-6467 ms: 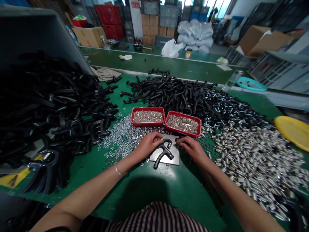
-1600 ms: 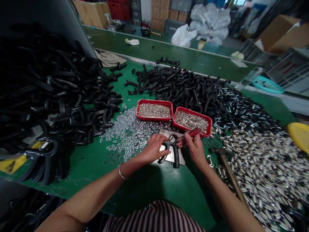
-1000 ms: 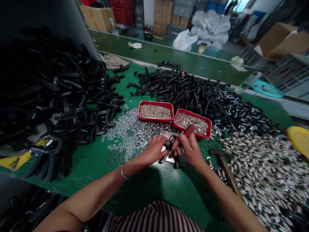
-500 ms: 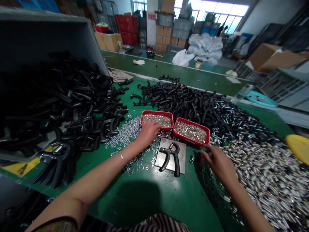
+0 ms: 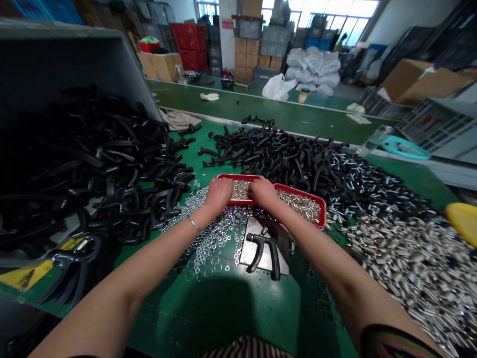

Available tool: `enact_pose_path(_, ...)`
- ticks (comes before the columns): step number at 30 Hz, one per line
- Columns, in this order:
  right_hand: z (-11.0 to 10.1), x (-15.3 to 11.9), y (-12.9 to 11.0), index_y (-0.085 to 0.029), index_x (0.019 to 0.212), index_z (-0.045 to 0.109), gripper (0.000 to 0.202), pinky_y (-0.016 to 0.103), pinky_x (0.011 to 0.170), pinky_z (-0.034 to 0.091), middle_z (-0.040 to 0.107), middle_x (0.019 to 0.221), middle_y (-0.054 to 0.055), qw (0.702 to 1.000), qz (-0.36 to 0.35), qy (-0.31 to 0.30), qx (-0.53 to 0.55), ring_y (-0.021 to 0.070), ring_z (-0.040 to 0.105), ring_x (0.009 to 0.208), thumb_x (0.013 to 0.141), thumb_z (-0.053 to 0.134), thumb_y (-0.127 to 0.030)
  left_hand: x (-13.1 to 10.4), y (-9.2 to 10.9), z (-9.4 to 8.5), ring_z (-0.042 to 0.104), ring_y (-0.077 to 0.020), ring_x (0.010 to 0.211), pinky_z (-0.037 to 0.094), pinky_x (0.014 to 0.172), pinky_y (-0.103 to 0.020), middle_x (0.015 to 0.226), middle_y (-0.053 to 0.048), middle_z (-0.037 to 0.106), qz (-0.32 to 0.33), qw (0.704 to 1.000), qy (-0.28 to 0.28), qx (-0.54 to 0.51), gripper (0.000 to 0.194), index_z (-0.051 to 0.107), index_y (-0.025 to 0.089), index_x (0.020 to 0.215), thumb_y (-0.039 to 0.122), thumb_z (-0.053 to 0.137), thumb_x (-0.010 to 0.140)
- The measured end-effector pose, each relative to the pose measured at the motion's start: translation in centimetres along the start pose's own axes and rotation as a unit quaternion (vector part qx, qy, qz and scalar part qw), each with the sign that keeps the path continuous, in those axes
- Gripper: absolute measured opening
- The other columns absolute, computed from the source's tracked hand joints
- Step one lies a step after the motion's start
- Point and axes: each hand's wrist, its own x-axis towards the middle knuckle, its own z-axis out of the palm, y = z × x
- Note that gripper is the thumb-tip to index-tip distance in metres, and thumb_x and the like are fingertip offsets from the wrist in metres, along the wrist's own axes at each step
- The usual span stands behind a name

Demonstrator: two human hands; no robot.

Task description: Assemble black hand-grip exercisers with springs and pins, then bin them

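We've got both hands at the L red tray (image 5: 240,202): our L hand (image 5: 219,193) at its L end, our R hand (image 5: 262,191) at its R end, backs up & fingers bent down. Small metal bits (image 5: 240,190) show btwn them. Fingertips are hidden, so can't tell if either hand is pinching bits, gripping the rim or just touching.

The blk handle (image 5: 261,239) lies flat on the metal plate (image 5: 261,263), nearer us than the tray, legs splayed our way, w/ a small spring (image 5: 265,230) at its top end. Neither hand's on it. Our R forearm passes just R of the plate.

R red tray (image 5: 323,215), full of thin metal pins (image 5: 300,205), sits beside the L one, partly behind our R wrist. Loose washers (image 5: 208,248) spread L of the plate; a big heap of metal cylinders (image 5: 413,258) is on the R. Pile of blk parts (image 5: 268,151) is beyond the trays, w/ blk-headed screws (image 5: 372,179) to its R. More blk pcs (image 5: 112,164) fill the grey bin (image 5: 136,74) on the L & spill onto the grn table (image 5: 160,313).
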Motion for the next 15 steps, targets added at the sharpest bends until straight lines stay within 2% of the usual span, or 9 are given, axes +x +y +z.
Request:
enact_pose_path(4,0.7,-0.4,0.4,-0.011,0.099,0.072,0.021,0.041,0.09,0.039,0.072,0.107,0.018,1.0,0.025,0.003,0.016,0.0319,0.056,0.107,0.092,0.055,-0.021,0.5,-0.1,0.8,0.062,-0.033,0.1,0.042,0.087,-0.044,0.103,-0.023,0.067,-0.019,1.0,0.004,-0.017,0.031,0.06,0.005,0.109,0.007,0.032,0.096)
enact_pose_path(7,1.0,-0.7,0.2,-0.011,0.101,0.07,0.022,0.044,0.091,0.039,0.072,0.106,0.019,0.998,0.046,0.012,0.039,0.0329,0.057,0.106,0.094,0.052,-0.021,0.5,-0.1,1.1,0.061,-0.0333,0.102,0.042,0.088,-0.044,0.104,-0.022,0.067,-0.008,1.0,0.016,-0.012,0.029,0.059,0.007,0.108,0.008,0.033,0.096)
enact_pose_path(11,0.9,-0.8,-0.2,-0.012,0.101,0.067,0.022,0.043,0.094,0.038,0.071,0.108,0.018,0.993,0.072,0.037,0.086,0.0296,0.056,0.108,0.095,0.046,-0.015,0.3,-0.2,0.8,0.061,-0.0344,0.102,0.042,0.087,-0.044,0.103,-0.021,0.067,0.004,1.0,0.026,0.011,0.029,0.059,0.008,0.108,0.009,0.033,0.096)
enact_pose_path(15,-0.6,-1.9,-0.1,-0.014,0.101,0.066,0.02,0.036,0.093,0.042,0.07,0.109,0.013,0.981,0.082,0.07,0.162,0.0231,0.059,0.105,0.092,0.048,-0.013,0.1,-0.2,0.5,0.061,-0.0336,0.102,0.041,0.09,-0.045,0.103,-0.021,0.067,0.017,1.0,0.025,0.0,0.029,0.06,0.009,0.108,0.009,0.034,0.096)
